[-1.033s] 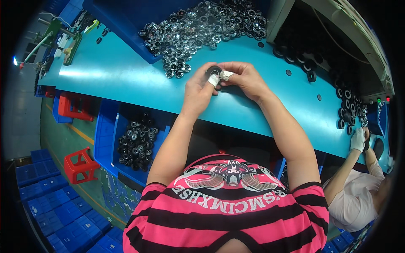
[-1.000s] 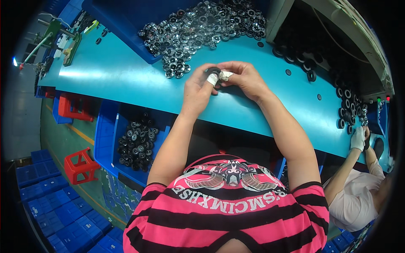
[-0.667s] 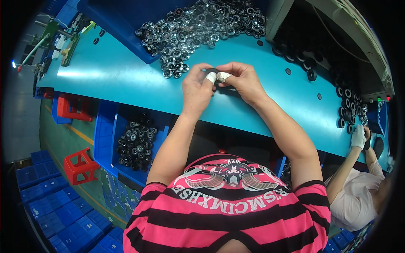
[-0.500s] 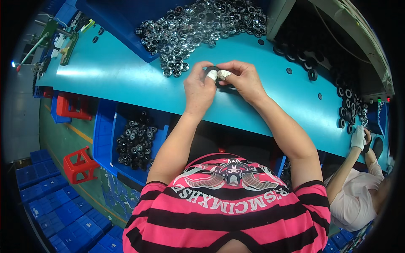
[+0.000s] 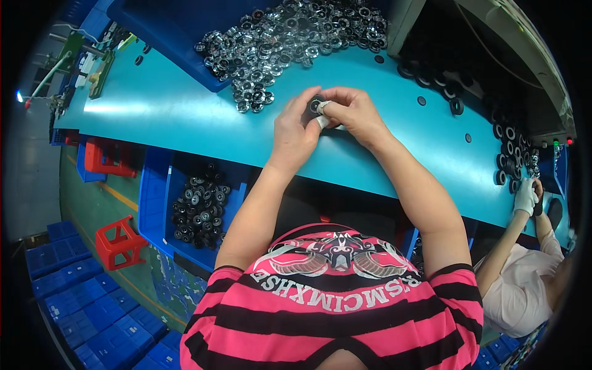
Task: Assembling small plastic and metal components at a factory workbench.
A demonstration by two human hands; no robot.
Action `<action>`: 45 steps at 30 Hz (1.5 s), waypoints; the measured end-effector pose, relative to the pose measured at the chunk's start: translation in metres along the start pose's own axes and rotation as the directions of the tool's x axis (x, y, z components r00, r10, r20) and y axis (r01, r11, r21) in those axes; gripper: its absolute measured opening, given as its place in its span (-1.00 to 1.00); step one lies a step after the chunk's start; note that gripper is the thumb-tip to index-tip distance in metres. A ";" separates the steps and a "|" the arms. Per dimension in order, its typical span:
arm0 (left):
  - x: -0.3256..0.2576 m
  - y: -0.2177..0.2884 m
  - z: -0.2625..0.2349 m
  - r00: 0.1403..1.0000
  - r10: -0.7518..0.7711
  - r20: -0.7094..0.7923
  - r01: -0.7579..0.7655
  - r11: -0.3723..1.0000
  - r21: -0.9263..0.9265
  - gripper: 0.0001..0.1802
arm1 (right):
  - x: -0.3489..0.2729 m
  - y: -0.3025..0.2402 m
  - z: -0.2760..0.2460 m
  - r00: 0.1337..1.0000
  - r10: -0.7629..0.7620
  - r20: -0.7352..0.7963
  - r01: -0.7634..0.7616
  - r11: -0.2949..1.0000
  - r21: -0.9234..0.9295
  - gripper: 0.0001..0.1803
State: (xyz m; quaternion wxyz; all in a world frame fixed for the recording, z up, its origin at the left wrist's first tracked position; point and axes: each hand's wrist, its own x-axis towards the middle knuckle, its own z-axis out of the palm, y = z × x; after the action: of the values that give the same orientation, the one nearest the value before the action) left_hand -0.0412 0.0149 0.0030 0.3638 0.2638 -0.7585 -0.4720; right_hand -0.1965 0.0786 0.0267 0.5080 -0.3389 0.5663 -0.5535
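Note:
Over the table, my left hand (image 5: pixel 294 132) and my right hand (image 5: pixel 356 116) meet around a small black wheel (image 5: pixel 314 106). The fingers of my left hand wrap its outer side. My right thumb and forefinger press at its face from the right. White wraps cover both thumb tips. Part of the wheel is hidden by the fingers. Just beyond my hands spreads a heap of clear, shiny hubs with dark centres (image 5: pixel 296 37).
A blue bin (image 5: pixel 179 49) leans at the heap's left. Black rings (image 5: pixel 456 106) lie along the right. Below the table edge, a blue crate (image 5: pixel 161 209) holds dark wheels (image 5: pixel 200 206). A co-worker's gloved hand (image 5: pixel 525 197) is at far right. A red stool (image 5: pixel 118 243) stands left.
Both hands have turned the wheel so its face now shows more between the fingers. My left thumb has slid lower, and my right fingers have shifted slightly left.

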 end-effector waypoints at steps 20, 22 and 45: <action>0.001 0.016 -0.004 0.983 -0.184 0.025 0.181 0.912 -0.369 -0.42 | -0.003 -0.009 -0.016 0.988 -0.034 0.151 0.030 0.999 0.034 -0.49; 0.001 0.017 -0.007 0.980 -0.199 0.018 0.193 0.915 -0.355 -0.43 | 0.000 -0.014 -0.027 0.993 -0.117 0.028 0.120 0.967 -0.224 -0.51; -0.219 -0.008 -0.247 0.801 -0.260 -0.539 0.556 0.657 0.509 -0.44 | -0.087 -0.029 -0.199 0.690 -0.378 -0.618 -0.313 0.614 -0.725 -0.53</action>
State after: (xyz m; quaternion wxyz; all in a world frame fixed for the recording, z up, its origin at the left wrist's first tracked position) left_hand 0.2877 0.0453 0.0007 0.2853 0.6348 -0.6943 -0.1836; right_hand -0.3690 0.2125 0.0464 0.0275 -0.2902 0.8934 -0.3418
